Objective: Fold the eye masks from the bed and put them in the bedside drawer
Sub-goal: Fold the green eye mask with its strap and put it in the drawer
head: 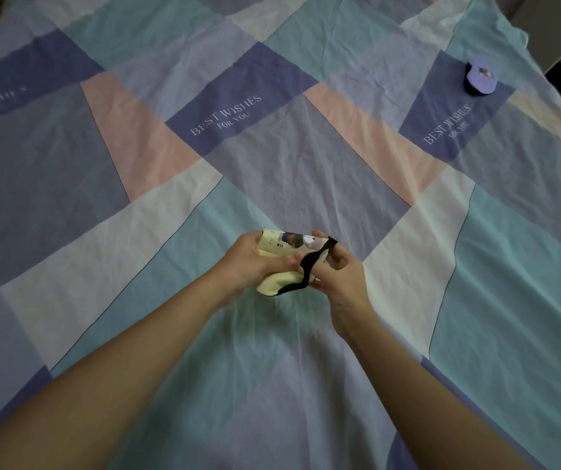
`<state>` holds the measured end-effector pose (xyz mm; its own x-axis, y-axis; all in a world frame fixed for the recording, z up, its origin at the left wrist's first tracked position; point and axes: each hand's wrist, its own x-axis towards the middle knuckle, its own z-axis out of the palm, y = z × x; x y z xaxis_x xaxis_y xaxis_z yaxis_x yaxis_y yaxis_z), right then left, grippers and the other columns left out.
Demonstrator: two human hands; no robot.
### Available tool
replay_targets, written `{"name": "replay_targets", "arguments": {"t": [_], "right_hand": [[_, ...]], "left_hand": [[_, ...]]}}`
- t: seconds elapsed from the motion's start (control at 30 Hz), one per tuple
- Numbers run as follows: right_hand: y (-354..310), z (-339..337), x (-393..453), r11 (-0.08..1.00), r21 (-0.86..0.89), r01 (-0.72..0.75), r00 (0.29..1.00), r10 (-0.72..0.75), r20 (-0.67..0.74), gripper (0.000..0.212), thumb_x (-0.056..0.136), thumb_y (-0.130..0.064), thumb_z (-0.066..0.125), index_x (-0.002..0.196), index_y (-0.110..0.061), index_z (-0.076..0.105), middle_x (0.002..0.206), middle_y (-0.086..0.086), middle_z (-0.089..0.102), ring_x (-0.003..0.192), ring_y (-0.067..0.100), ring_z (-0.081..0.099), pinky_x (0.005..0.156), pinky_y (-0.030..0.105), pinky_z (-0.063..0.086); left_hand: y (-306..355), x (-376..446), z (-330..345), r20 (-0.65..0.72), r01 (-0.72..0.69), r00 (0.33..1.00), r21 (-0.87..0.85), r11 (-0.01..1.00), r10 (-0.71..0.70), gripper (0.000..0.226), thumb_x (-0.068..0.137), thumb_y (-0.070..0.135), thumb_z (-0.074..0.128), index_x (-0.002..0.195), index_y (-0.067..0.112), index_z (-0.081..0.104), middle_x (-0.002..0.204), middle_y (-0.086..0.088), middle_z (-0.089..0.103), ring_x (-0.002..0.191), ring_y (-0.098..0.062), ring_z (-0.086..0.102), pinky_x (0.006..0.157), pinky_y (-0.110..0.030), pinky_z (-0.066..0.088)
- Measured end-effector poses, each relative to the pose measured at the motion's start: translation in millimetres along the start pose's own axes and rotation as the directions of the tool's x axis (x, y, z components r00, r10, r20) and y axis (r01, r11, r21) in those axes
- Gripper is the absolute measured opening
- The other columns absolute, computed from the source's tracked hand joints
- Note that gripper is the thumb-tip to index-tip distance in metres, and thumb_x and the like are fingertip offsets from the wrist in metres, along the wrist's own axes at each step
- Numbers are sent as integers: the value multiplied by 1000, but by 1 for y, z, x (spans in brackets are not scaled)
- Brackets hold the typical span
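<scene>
Above the bed, left grip clutching yellow eye mask, right grip pinching strap

the scene is dimly and evenly lit, with muted colours and no glare. soft shadow is cast on the bedsheet below the hands. the corners are darkened, most at the upper left. straight pattern lines are bent outward near the edges by the wide lens. fine detail is softened throughout.
</scene>
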<state>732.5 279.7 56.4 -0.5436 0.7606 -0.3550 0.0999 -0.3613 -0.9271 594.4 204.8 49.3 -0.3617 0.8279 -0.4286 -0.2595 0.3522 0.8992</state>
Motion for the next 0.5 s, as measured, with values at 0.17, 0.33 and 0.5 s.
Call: {"name": "replay_targets", "arguments": {"t": [0.17, 0.33, 0.5], "right_hand": [[-2, -3, 3, 985, -169, 40, 998, -32, 47, 39, 64, -15, 76, 102, -15, 66, 80, -6, 71, 70, 3, 69, 53, 16, 50], [2, -6, 7, 986, -157, -48, 996, 59, 66, 19, 68, -26, 68, 84, -16, 64, 65, -10, 63, 63, 9, 60, 56, 26, 48], [5, -6, 12, 994, -13, -105, 994, 105, 9, 7, 84, -26, 67, 86, -19, 65, 75, -6, 68, 73, 11, 64, 63, 29, 52]], "left_hand": [[4, 2, 1, 134, 23, 990, 174, 984, -47, 28, 58, 7, 76, 84, 15, 69, 75, 2, 72, 69, -11, 66, 64, -24, 55], [-5, 5, 1, 115, 46, 992, 77, 996, -55, 26, 72, 19, 80, 94, 19, 66, 84, 5, 74, 79, -11, 69, 70, -25, 55], [-8, 3, 4, 36, 122, 992, -17, 992, -122, 45, 84, 50, 60, 111, 14, 64, 100, -4, 72, 91, -18, 69, 77, -30, 53]]}}
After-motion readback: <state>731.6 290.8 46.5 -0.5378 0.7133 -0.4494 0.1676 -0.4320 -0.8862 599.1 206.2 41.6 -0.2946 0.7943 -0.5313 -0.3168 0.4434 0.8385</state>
